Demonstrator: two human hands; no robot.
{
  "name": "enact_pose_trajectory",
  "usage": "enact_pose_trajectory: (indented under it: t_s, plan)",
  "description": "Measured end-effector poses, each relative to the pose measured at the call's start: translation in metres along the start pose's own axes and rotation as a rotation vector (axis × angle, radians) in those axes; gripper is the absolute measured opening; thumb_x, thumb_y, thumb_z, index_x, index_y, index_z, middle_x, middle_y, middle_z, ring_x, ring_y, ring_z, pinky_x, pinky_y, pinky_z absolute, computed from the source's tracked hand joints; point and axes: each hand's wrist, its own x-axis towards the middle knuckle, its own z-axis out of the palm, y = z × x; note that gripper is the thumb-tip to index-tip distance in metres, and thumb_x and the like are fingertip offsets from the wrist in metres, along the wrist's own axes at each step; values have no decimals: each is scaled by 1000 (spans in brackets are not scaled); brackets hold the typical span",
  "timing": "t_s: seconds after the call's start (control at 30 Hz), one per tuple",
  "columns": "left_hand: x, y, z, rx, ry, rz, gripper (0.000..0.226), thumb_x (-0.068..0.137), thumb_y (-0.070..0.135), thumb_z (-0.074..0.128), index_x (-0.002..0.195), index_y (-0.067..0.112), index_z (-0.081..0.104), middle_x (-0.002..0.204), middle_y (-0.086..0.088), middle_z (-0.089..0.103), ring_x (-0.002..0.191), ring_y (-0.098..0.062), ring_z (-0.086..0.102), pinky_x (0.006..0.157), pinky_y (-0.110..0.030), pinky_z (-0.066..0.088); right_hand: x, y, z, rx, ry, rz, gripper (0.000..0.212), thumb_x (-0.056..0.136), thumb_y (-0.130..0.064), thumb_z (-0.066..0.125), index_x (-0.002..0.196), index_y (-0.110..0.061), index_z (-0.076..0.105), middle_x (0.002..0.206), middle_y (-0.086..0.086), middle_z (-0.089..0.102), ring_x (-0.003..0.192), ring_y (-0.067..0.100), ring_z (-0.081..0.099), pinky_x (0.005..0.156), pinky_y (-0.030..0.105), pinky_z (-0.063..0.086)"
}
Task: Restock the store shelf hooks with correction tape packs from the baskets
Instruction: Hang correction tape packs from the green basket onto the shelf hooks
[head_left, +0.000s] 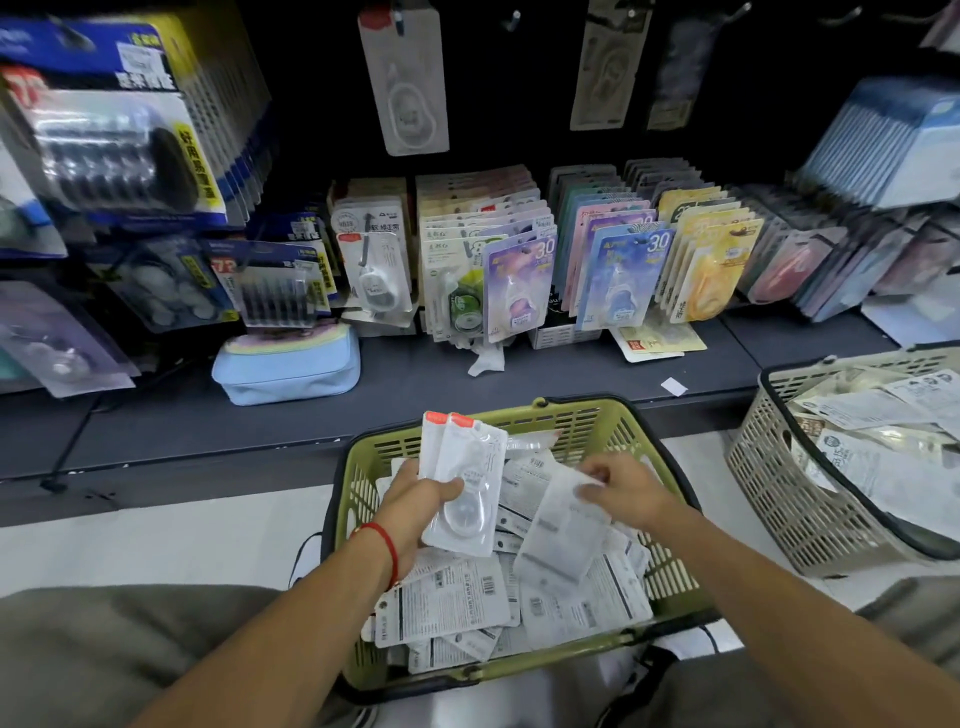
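Left hand grips clear red-topped packs; right hand pinches white pack over green basket

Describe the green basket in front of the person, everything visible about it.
The green basket is an olive-green plastic shopping basket with slotted walls and a dark rim and handle. It sits on the pale floor against the dark shelf base, between the person's knees. It is filled with loose white correction tape packs, most lying back side up. The left hand holds a few packs upright above it, and the right hand pinches one more over the pile. A beige basket stands apart to its right.
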Motion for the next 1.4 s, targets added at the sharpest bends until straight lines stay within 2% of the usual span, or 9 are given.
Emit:
enact_pose_trajectory:
  t_s: [0.13, 0.4, 0.5, 0.63, 0.87, 1.0, 1.1, 1.23, 1.4]
  plan:
    - [-3, 5, 7, -165, 50, 50, 41, 94, 7, 69, 128, 26, 58, 115, -3, 75, 101, -31, 73, 75, -45, 62, -14, -46, -31, 369, 365, -230, 12, 95, -16, 73, 91, -25, 67, 102, -6, 75, 100, 19, 71, 86, 35, 56]
    - [-28, 34, 31, -489, -132, 103, 36, 104, 17, 60, 139, 16, 53, 127, -16, 72, 110, -40, 71, 73, -56, 63, -66, -95, 10, 45, 260, -641, 26, 87, -12, 81, 103, -28, 69, 133, -24, 62, 128, 2, 56, 106, 21, 44]
    - [-38, 46, 31, -530, -158, 121, 34, 107, 25, 54, 140, 19, 50, 130, -19, 70, 106, -41, 70, 65, -48, 61, -69, -102, 9, 11, 289, -687, 21, 86, -3, 76, 96, -22, 72, 131, -22, 64, 130, 0, 53, 109, 16, 38]
    - [-52, 65, 36, -516, -148, 216, 46, 95, 32, 70, 132, 17, 48, 125, -18, 72, 107, -39, 73, 82, -57, 61, -67, -119, 0, -28, 370, -793, 21, 89, -1, 75, 97, -20, 75, 120, -18, 71, 122, 1, 59, 104, 19, 45]
    - [-71, 134, 34, -420, -100, 559, 58, 89, 8, 78, 137, 24, 48, 124, -1, 75, 116, -24, 72, 103, -52, 55, -49, -191, -63, 389, 404, -589, 28, 94, -43, 74, 121, -40, 68, 116, -19, 68, 106, -2, 64, 86, 21, 55]
    - [-81, 191, 17, -240, -131, 771, 58, 87, 8, 80, 132, 30, 49, 128, -2, 73, 116, -22, 71, 103, -50, 55, -31, -230, -82, 516, 141, -452, 52, 86, -76, 64, 112, -32, 74, 109, -9, 78, 108, 16, 73, 91, 39, 60]
    - [-83, 226, 5, -119, -86, 880, 63, 87, 12, 83, 131, 37, 46, 130, 1, 70, 119, -21, 69, 103, -52, 55, -18, -257, -86, 547, 121, -500, 47, 91, -63, 64, 97, -16, 69, 99, 3, 75, 106, 30, 71, 97, 53, 56]
    - [-73, 243, -15, -197, -71, 861, 51, 93, 21, 77, 135, 35, 50, 129, 4, 70, 118, -25, 70, 96, -62, 56, 0, -291, -83, 639, 151, -562, 31, 93, -49, 68, 97, -19, 68, 92, -2, 71, 93, 21, 68, 86, 44, 52]
    - [-55, 245, -48, -121, 188, 991, 40, 97, 28, 72, 128, 42, 51, 113, 21, 70, 107, -3, 69, 94, -36, 57, 29, -317, -84, 607, 284, -626, 14, 99, -31, 69, 107, -20, 65, 93, -7, 79, 85, 11, 76, 72, 30, 52]
